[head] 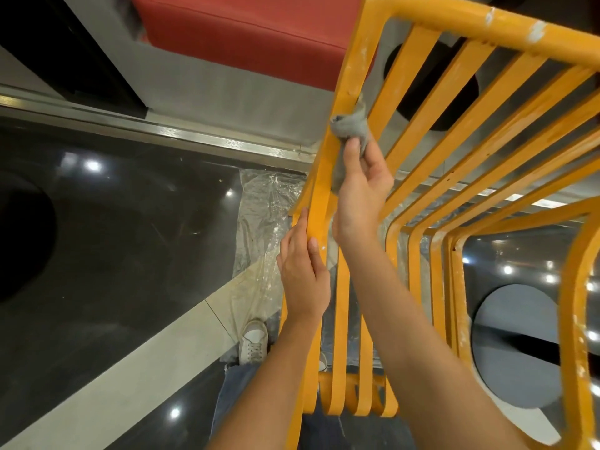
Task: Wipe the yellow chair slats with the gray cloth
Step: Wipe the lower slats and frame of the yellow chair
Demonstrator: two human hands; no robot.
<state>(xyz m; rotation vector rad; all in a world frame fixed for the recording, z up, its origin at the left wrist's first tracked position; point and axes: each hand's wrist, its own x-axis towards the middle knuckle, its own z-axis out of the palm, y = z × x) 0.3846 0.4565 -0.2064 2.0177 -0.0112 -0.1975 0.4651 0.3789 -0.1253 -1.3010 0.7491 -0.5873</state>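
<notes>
Head: right hand [358, 193] apparently pressing gray cloth [352, 125] on slat [344, 92]

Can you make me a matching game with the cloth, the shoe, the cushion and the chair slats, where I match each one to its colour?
Things:
1. cloth
2. shoe
3. cushion
4. chair slats

Colours:
A. white
B. yellow
C. gray
D. red

Pairs: 1-C, 2-A, 3-D, 4-B.

The right hand holds the gray cloth against a yellow slat, and the left hand steadies another slat. The white shoe stands on the floor below, and the red cushion is at the top of the picture.
</notes>
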